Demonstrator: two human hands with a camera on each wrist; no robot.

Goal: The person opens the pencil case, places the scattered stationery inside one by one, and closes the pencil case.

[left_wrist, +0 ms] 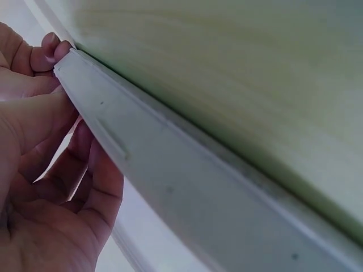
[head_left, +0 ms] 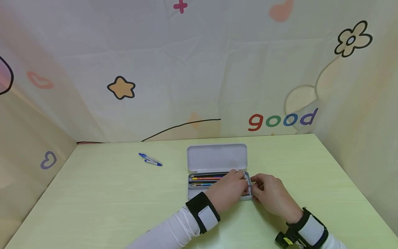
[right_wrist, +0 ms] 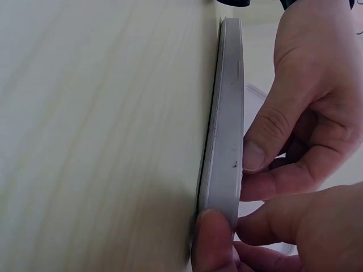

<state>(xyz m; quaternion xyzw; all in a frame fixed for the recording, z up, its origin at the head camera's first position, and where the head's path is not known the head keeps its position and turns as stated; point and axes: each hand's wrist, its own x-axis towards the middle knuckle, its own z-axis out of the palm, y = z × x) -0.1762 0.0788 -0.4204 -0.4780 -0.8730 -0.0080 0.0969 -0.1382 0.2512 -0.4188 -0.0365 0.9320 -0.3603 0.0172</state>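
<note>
An open metal pencil case (head_left: 194, 193) stands on the table with its lid (head_left: 217, 157) tipped back. Several pencils (head_left: 205, 178) lie lengthwise in its rear part. My left hand (head_left: 228, 190) reaches over the front wall at the right end, fingers bent inside the case; whatever lies under them is hidden. In the right wrist view, that thumb rests by the top edge. My right hand (head_left: 275, 193) pinches the case's right end; the right wrist view has its thumb against the outer wall and a finger over the rim.
Two blue-and-white pens (head_left: 150, 159) lie on the pale wooden table (head_left: 109, 193), left of the case. A printed cloth (head_left: 174, 79) hangs behind the table, with more cloth at both sides. Each wrist wears a black strap (head_left: 203, 212).
</note>
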